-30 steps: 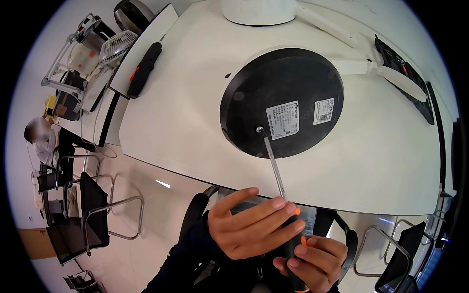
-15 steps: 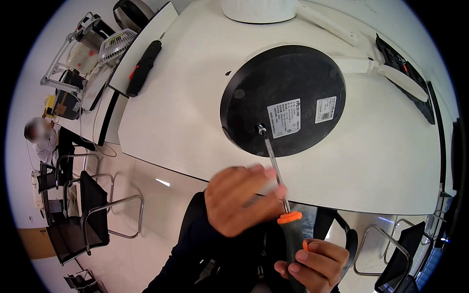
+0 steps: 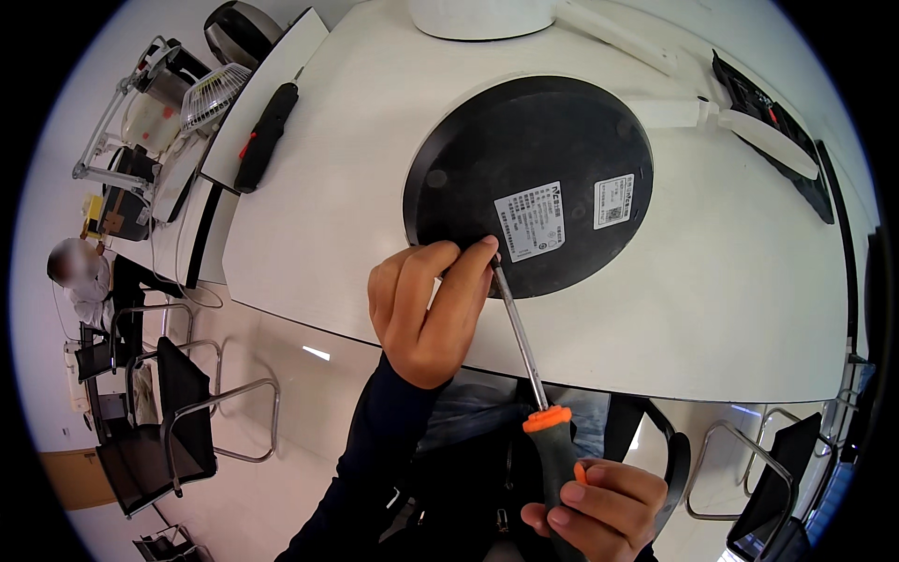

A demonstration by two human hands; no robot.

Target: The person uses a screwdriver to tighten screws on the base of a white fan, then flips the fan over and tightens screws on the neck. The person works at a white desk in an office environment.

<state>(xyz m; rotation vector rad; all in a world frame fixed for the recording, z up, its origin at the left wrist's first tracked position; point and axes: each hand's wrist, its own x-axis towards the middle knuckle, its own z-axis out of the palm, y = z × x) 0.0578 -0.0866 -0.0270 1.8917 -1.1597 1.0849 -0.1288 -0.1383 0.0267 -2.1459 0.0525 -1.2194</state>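
Observation:
A round black disc-shaped base [image 3: 487, 131] with two white printed labels lies on the white table. My right hand [image 3: 604, 510], at the lower edge, is closed round the black and orange handle of a screwdriver [image 3: 521, 332]. The screwdriver's metal shaft slants up and away, its tip at the near left part of the disc. Over that spot my left hand [image 3: 421, 304] has its fingers bent in a pinch beside the tip. Its fingers cover the hole there, and whatever lies between them is hidden.
Another tool with a black handle [image 3: 267, 140] lies at the table's left. A white round object [image 3: 482, 19] stands at the far edge. White arm-like parts [image 3: 670, 112] and a black tray [image 3: 763, 112] lie right. Black chairs [image 3: 183, 393] and a seated person [image 3: 89, 286] are left.
My left hand has moved up and away from beside the shaft to the screwdriver's tip at the disc. My right hand stays on the handle. The whole view has shifted slightly.

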